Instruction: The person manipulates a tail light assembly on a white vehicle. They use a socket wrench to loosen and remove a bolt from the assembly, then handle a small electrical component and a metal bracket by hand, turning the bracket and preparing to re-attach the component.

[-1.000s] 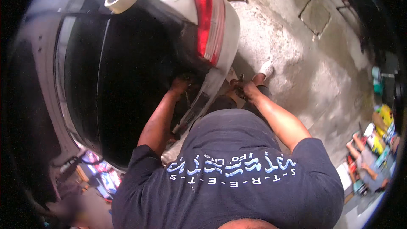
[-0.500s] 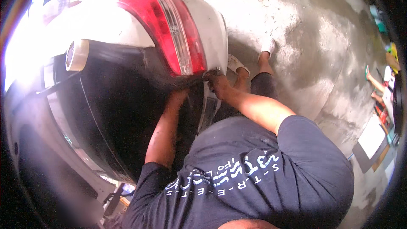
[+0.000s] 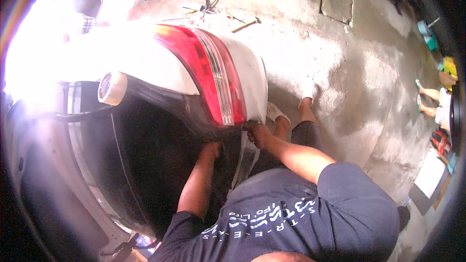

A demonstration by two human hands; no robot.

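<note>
The red and clear tail light [image 3: 213, 75] sits at the rear corner of a white car body panel [image 3: 250, 75]. My left hand [image 3: 211, 150] reaches into the dark trunk opening [image 3: 150, 150], just below the inner lower end of the light; its fingers are lost in shadow. At the outer lower tip of the light, my right hand [image 3: 258, 135] is closed, fingers curled against the panel edge. Whatever it grips there is hidden. A roll of tape [image 3: 114, 89] rests on the trunk rim, left of the light.
On the concrete floor beyond the car lie a hammer [image 3: 247, 24] and several hand tools [image 3: 208, 8]. Another person's legs [image 3: 429, 104] show at the right edge. Near them are a white sheet on a dark board [image 3: 429, 174] and a red tool [image 3: 441, 141].
My view has tilted up, so the car and both hands appear lower and more floor tools show. Both hands stay at about the same places by the tail light.
</note>
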